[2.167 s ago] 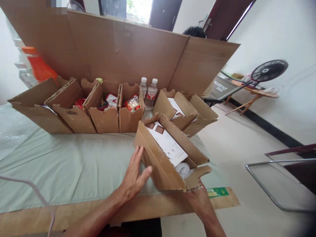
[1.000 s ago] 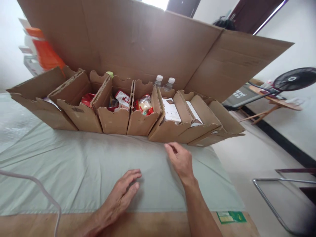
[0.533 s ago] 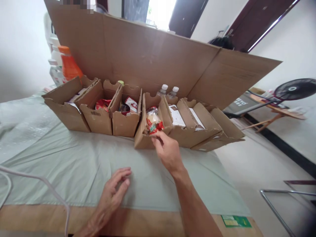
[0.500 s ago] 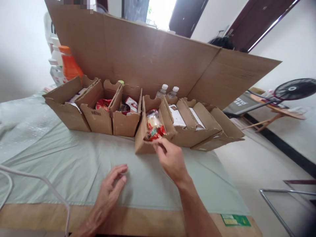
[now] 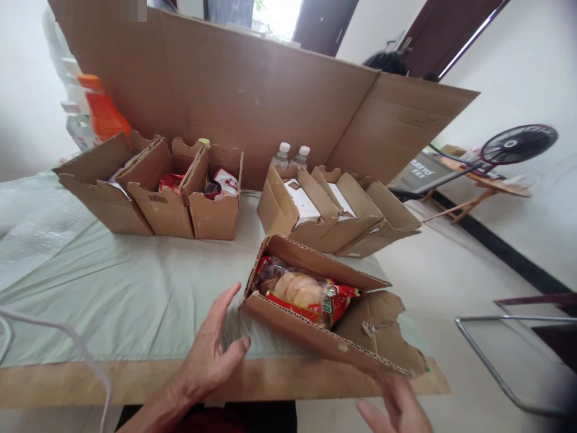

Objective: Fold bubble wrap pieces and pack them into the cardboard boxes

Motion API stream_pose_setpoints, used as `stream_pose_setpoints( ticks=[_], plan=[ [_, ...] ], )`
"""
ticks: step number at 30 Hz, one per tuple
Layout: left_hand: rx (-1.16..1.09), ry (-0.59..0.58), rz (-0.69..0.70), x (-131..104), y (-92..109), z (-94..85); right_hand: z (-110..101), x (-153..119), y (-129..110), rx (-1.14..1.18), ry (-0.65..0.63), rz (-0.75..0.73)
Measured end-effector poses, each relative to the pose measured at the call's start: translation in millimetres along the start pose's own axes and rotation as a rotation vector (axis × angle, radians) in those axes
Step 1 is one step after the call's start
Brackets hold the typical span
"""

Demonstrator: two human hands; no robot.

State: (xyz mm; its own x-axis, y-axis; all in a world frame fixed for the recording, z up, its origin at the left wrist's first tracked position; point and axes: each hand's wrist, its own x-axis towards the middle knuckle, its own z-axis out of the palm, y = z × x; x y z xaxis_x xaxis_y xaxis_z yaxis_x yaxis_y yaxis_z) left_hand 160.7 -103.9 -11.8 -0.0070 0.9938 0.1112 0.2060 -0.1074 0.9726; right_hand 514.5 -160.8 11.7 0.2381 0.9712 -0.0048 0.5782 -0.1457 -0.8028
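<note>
A long cardboard box (image 5: 302, 331) lies at an angle near the front edge of the table. Inside it is a clear and red snack packet (image 5: 300, 291) with round, pale pieces showing through. My left hand (image 5: 211, 349) is open, thumb and fingers spread, just off the box's left end. Low on the right, my right hand (image 5: 396, 406) is at the near side of the box's right end. Its thumb stands apart from the fingers, whose tips are partly hidden at the box wall, and no grip shows.
Three cardboard boxes (image 5: 214, 216) with packets stand at the back left, several more (image 5: 315, 234) at the back right. Behind them rises a tall cardboard panel (image 5: 270, 102). Two clear bottles (image 5: 282, 156) and an orange bottle (image 5: 103, 111) stand near it. A cable (image 5: 67, 331) crosses the left side.
The box with the snack packet has come out of the row to the table's front and turned sideways. My right hand has let go of its rim and moved down and right.
</note>
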Motion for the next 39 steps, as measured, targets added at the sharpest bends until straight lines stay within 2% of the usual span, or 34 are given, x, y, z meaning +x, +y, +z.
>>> stream_pose_setpoints(
  ticks=[3, 5, 7, 10, 12, 13, 14, 16, 18, 19, 22, 24, 26, 29, 32, 39],
  plan=[
    [0.018, 0.031, -0.01, -1, -7, 21.1, 28, 28, -13, -0.023, -0.046, 0.052],
    [0.022, 0.065, -0.026, 0, -10, 29.6, 45, 54, -32, 0.029, -0.023, -0.009],
    [0.036, 0.132, -0.057, 2, -13, 29.0, 58, 75, -51, 0.044, -0.039, -0.091],
    [0.069, 0.303, -0.103, 3, -17, 5.7, 65, 87, -71, -0.041, -0.179, -0.208],
    [0.101, 0.376, -0.152, 2, -20, -21.0, 59, 90, -81, -0.092, -0.32, -0.357],
    [0.119, 0.392, -0.182, 0, -22, -34.7, 52, 93, -88, -0.111, -0.343, -0.449],
    [0.138, 0.401, -0.212, -2, -24, -47.0, 43, 99, -96, -0.127, -0.318, -0.538],
    [0.168, 0.415, -0.253, -6, -29, -63.3, 24, 118, -120, -0.176, -0.148, -0.702],
    [0.175, 0.415, -0.248, -10, -36, -65.6, 12, 147, -155, -0.293, 0.001, -0.849],
    [0.181, 0.404, -0.232, -11, -40, -62.3, 11, 162, -174, -0.383, -0.015, -0.942],
    [0.231, 0.375, -0.18, -12, -50, -45.3, 27, 204, -228, -0.785, -0.256, -1.172],
    [0.28, 0.388, -0.171, -12, -54, -36.6, 47, 226, -251, -1.029, -0.422, -1.241],
    [0.31, 0.388, -0.176, -12, -56, -33.5, 64, 242, -261, -1.162, -0.497, -1.264],
    [0.327, 0.359, -0.16, -10, -56, -35.1, 78, 260, -261, -1.209, -0.451, -1.244],
    [0.341, 0.349, -0.137, -8, -54, -37.1, 83, 273, -256, -1.209, -0.412, -1.197],
    [0.36, 0.346, -0.163, -6, -52, -39.6, 86, 289, -261, -1.153, -0.46, -1.124]
  ],
)
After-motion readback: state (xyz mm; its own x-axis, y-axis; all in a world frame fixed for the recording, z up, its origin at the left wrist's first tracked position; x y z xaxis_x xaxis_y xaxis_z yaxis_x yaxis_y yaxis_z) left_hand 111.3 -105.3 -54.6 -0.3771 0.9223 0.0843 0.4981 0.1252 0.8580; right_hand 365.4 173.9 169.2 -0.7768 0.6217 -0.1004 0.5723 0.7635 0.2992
